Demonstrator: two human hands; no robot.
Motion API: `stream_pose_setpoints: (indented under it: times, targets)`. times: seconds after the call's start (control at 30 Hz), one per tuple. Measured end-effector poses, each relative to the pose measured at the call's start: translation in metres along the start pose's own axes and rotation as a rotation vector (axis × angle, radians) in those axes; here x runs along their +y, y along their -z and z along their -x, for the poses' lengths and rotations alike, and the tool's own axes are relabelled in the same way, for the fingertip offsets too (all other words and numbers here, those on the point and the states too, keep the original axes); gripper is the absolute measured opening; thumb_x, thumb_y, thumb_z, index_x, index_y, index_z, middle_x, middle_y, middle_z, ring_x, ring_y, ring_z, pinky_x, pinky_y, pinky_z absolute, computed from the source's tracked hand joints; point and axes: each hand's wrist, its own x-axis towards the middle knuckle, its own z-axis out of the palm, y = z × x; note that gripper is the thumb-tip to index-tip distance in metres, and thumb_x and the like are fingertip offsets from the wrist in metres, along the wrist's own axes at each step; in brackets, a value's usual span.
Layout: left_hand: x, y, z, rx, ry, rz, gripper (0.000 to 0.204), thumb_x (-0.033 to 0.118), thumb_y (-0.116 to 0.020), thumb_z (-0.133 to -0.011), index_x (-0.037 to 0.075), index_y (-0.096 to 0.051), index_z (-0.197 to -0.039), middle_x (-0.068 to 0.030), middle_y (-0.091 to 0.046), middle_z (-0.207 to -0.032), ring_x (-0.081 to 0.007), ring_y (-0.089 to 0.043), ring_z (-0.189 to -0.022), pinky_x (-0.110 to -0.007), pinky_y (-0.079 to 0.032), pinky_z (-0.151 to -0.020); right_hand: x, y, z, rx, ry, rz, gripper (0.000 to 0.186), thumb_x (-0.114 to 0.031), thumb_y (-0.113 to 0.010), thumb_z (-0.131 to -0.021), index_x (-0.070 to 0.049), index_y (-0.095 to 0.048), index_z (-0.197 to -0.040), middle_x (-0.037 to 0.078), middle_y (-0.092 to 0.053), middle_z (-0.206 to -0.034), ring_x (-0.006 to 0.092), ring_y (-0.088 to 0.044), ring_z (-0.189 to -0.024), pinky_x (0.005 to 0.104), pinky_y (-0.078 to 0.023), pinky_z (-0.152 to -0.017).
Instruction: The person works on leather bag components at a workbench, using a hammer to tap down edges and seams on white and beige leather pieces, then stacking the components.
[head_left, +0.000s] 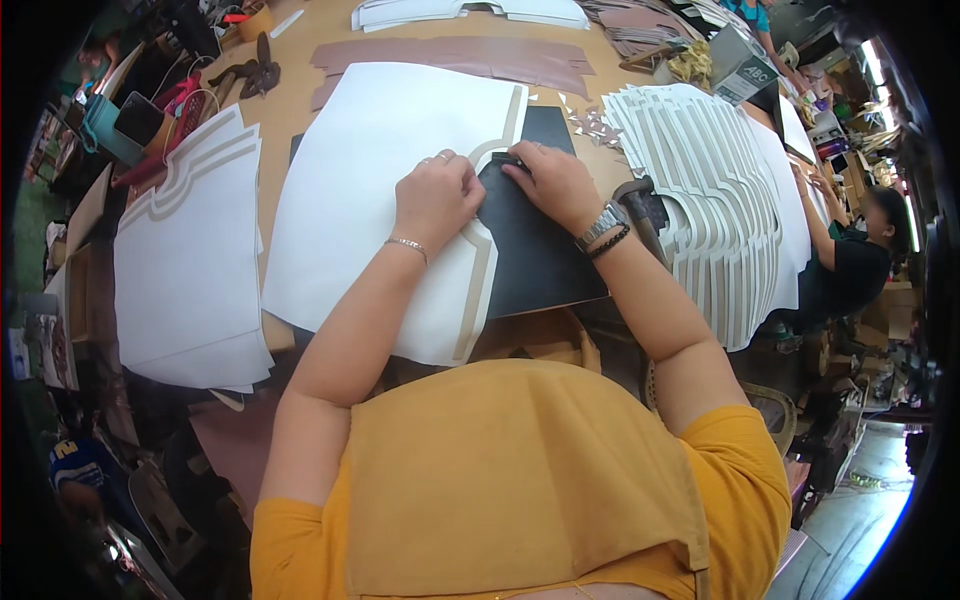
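A large white panel [370, 160] lies in front of me, with a beige strip along its curved right edge. Part of it rests on a black board [545, 245]. My left hand [437, 198] is over the panel by the notch in that edge. Its fingers are pinched together, and what they hold, if anything, is hidden. On the other side of the notch, my right hand [556, 186] has thumb and fingers closed on a small black piece [505, 159], whose kind I cannot make out. Both hands are close together at the edge.
White panels are stacked at left [190, 270]; a fanned stack of strip-edged panels [700, 200] lies at right. Dark scissors [648, 215] lie beside my right wrist. Brown sheets [470, 62] and small scraps [597, 127] are beyond. At far right sits a person [850, 245].
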Motion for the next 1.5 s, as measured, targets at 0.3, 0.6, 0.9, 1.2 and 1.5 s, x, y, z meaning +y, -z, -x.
stream_pose_setpoints:
  times: [0.3,0.6,0.9,1.2,1.5]
  targets:
    - [-0.001,0.001,0.0,-0.005,0.022,0.012,0.011,0.02,-0.064,-0.082,0.011,-0.067,-0.077,-0.006,-0.067,-0.085,-0.0257,-0.067,-0.081,-0.04,-0.056,-0.069,-0.001,0.002,0.007,0.033,0.021,-0.022,0.02,-0.026,-0.068,-0.092,-0.008,-0.06,-0.099,0.011,-0.067,-0.085,0.0337,-0.066,-0.078,0.0426,-0.053,-0.067]
    - [0.0,0.0,-0.001,-0.006,0.034,0.029,0.011,0.02,-0.064,-0.082,0.011,-0.068,-0.077,-0.0062,-0.068,-0.086,-0.026,-0.068,-0.082,-0.04,-0.056,-0.071,0.0,-0.01,-0.001,0.029,-0.002,-0.03,0.018,-0.025,-0.066,-0.093,-0.008,-0.062,-0.098,0.012,-0.068,-0.083,0.0341,-0.067,-0.079,0.043,-0.054,-0.069]
    - [-0.002,-0.002,0.0,0.007,0.031,0.02,0.01,0.021,-0.065,-0.083,0.012,-0.069,-0.079,-0.0038,-0.068,-0.084,-0.0237,-0.067,-0.079,-0.038,-0.055,-0.069,-0.009,0.004,0.004,0.041,0.006,-0.032,0.017,-0.023,-0.068,-0.092,-0.007,-0.062,-0.099,0.011,-0.069,-0.087,0.0324,-0.067,-0.08,0.0421,-0.054,-0.068]
    - [-0.002,-0.001,0.001,0.012,0.017,-0.002,0.011,0.021,-0.065,-0.083,0.012,-0.069,-0.079,-0.004,-0.068,-0.085,-0.0239,-0.068,-0.08,-0.038,-0.056,-0.069,-0.008,0.008,0.002,0.032,0.058,0.02,0.02,-0.023,-0.069,-0.09,-0.009,-0.063,-0.103,0.01,-0.067,-0.084,0.031,-0.067,-0.079,0.0418,-0.054,-0.068]
    - [0.0,0.0,0.0,-0.008,0.027,0.004,0.011,0.02,-0.065,-0.083,0.011,-0.07,-0.079,-0.0048,-0.068,-0.085,-0.0243,-0.068,-0.082,-0.039,-0.056,-0.07,-0.003,-0.005,-0.003,0.041,0.085,0.033,0.016,-0.022,-0.069,-0.09,-0.009,-0.062,-0.097,0.011,-0.066,-0.08,0.0323,-0.066,-0.078,0.0424,-0.054,-0.068]
